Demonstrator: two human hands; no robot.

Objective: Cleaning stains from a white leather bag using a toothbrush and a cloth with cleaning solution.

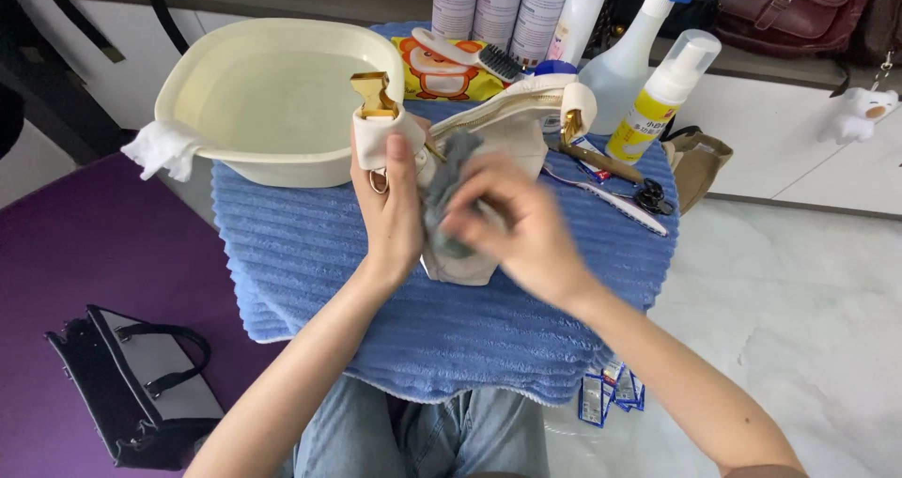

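A small cream handbag (489, 126) with gold clasps stands on a blue ribbed towel (310, 253). My left hand (390, 210) grips the bag's left end, thumb pressed on the cream flap under a gold clasp (374, 93). My right hand (512, 224), blurred by motion, presses a grey cloth (449, 173) against the bag's front face. Much of the bag's front is hidden behind both hands.
A cream basin (272, 98) of water with a white cloth (164, 149) over its rim sits at the back left. Spray bottles (658, 93), cans, a brush (470, 55) and small tools lie behind. A black-and-grey bag (141, 384) rests on the purple mat; small packets (611, 393) lie on the floor.
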